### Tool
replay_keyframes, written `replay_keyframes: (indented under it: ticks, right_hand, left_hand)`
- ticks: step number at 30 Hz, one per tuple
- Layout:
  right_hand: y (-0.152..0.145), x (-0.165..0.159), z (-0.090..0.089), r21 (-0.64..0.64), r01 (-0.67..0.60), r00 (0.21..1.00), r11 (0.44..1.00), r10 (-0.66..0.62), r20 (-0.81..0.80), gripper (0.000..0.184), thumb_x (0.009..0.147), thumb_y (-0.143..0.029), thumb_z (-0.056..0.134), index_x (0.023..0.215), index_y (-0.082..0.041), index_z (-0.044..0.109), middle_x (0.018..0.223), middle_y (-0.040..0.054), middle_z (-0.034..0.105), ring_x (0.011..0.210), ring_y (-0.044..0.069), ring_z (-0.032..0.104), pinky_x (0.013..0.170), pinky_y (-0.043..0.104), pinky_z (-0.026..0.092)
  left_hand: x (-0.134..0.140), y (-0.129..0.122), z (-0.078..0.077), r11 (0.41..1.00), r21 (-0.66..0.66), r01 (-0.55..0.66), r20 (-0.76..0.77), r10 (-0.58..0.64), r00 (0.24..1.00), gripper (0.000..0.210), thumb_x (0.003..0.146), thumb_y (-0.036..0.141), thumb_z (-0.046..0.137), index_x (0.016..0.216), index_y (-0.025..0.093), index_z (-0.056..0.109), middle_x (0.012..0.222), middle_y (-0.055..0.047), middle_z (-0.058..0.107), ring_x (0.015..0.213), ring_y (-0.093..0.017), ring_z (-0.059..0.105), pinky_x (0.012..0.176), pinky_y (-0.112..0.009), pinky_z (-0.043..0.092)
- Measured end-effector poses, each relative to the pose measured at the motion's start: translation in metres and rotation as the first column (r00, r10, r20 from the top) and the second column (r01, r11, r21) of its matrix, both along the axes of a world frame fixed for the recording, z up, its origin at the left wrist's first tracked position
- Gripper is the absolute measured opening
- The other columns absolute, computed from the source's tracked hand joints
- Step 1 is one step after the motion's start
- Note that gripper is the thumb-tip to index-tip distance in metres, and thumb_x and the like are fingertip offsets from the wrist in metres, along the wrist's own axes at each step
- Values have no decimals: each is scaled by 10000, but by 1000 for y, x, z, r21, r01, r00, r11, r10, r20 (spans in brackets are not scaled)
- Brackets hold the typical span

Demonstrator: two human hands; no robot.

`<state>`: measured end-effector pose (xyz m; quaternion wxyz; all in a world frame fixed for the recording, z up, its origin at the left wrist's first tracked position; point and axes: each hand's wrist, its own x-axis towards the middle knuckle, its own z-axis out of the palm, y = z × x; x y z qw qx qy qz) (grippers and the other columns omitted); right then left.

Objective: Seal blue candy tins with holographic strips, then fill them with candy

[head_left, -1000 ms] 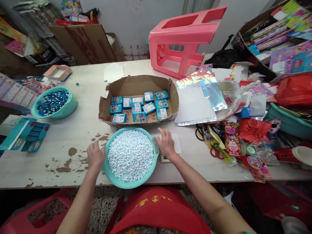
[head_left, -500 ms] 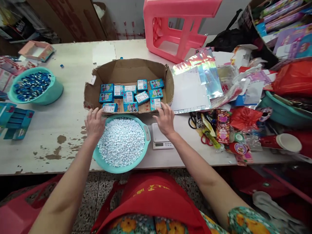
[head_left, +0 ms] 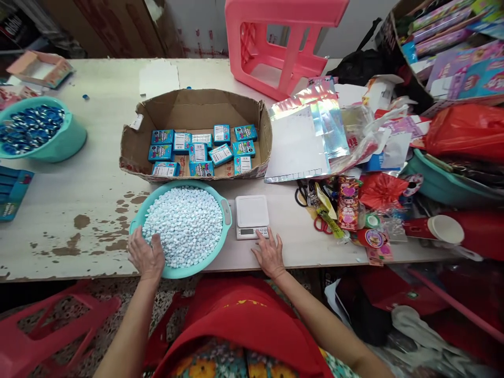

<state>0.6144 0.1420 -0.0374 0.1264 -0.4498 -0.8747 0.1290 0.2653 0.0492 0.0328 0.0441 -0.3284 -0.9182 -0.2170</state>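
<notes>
My left hand (head_left: 147, 254) rests at the left rim of a turquoise basin (head_left: 226, 212), thumb raised and fingers apart. Small pale-blue candy pieces (head_left: 185, 223) fill the basin. To its right a white digital kitchen scale (head_left: 252, 211) lies flat on the table. My right hand (head_left: 269, 252) is open, with a fingertip at the scale's front buttons beside the small display. Behind the basin stands a low cut-down cardboard box (head_left: 197, 110) holding several small blue printed boxes (head_left: 201, 169).
Shiny holographic bags (head_left: 299, 136) lie right of the cardboard box, below a pink plastic stool (head_left: 283, 58). Scissors (head_left: 301, 193) and wrapped sweets clutter the right side. A second turquoise basin (head_left: 74, 137) with blue foil-like pieces sits at left. Paper cups (head_left: 444, 230) lie far right.
Both hands have come back from the front edge of the cardboard box. My left hand is now at the basin's left rim, my right at the scale's buttons. The view has shifted slightly.
</notes>
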Motion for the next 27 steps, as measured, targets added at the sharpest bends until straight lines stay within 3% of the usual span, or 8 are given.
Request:
replay_keyframes:
  ticks: [9,13,16,19,23,25,27]
  right_hand:
    - [3,-6,1,-57,64,996,996,-67,-50,193,899,-249,507,1072,-186,564,1311,91,552,1374,291,267,1087,601,43]
    - [6,-2,11,-1,-26,993,1000,26,-115,231,890,-219,505,1115,-177,541,1321,104,540,1367,301,278,1082,572,148]
    - [19,-7,30,98,-61,972,993,82,-221,275,878,-223,524,1149,-177,511,1336,123,515,1354,289,308,1046,505,284]
    - [50,-28,65,195,-48,936,980,112,-334,306,859,-238,558,1155,-196,491,1318,121,519,1322,282,355,1010,473,354]
    - [122,-82,117,290,-26,904,957,146,-402,311,872,-267,535,1172,-206,479,1305,113,521,1298,269,381,1032,465,347]
    - [166,-116,134,222,-36,940,974,109,-324,311,896,-303,493,1187,-197,483,1295,114,530,1266,255,417,1038,435,347]
    - [211,-150,141,22,18,992,1000,-15,-123,358,904,-355,467,1218,-184,480,1258,132,554,1208,266,473,1000,426,381]
  left_hand:
    - [-2,0,-7,1000,-6,0,-72,-1,997,651,910,560,303,1371,106,381,1379,-185,422,1310,-322,323,1082,-482,230]
    - [4,-2,0,1000,19,-12,-152,15,988,646,909,550,325,1376,106,371,1413,-200,373,1350,-331,253,1094,-533,159]
    - [9,2,6,991,21,131,-188,-125,974,657,899,554,348,1394,123,339,1443,-194,327,1386,-330,170,1102,-550,114]
    - [9,15,5,968,30,251,-148,-244,958,661,889,563,366,1398,141,337,1459,-181,301,1385,-327,175,1096,-522,180]
    - [2,38,1,966,38,254,-101,-249,963,644,845,548,481,1371,185,404,1421,-157,362,1317,-332,302,1051,-487,281]
    - [-1,46,1,966,27,255,-120,-251,961,577,820,521,536,1303,206,502,1366,-145,428,1260,-340,359,1018,-480,314]
    - [-3,51,2,965,19,261,-152,-255,955,496,811,483,560,1226,213,580,1292,-138,490,1184,-335,417,975,-465,348]
